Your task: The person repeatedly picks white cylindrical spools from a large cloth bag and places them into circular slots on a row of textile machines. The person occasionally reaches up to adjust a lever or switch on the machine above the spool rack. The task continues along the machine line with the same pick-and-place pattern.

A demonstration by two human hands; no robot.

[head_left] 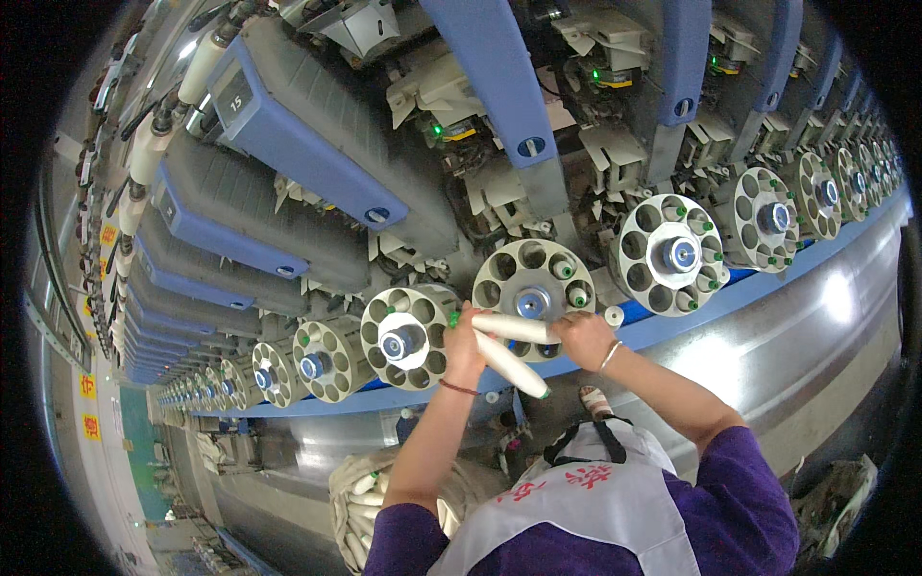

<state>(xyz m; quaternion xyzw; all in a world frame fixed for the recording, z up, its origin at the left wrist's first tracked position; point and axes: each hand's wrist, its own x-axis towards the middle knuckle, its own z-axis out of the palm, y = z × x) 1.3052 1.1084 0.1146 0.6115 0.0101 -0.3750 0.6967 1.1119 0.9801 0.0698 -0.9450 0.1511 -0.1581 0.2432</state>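
My left hand (465, 346) is closed round the ends of two white yarn bobbins. One yarn bobbin (511, 327) lies almost level between my hands, and its right end is in the closed fingers of my right hand (583, 340). From my left hand the other yarn bobbin (509, 365) slants down to the right, its green tip showing. Just behind both hands is a round magazine (514, 282) with a ring of holes; a couple of holes on its right side hold green-tipped bobbins.
Similar magazines (663, 280) line the machine to both sides, beneath blue housings (499, 77). A blue rail (634, 313) runs below them. Beside my left forearm, a cloth sack (342, 480) holds several white bobbins (365, 499). A foot (594, 398) shows on the floor below.
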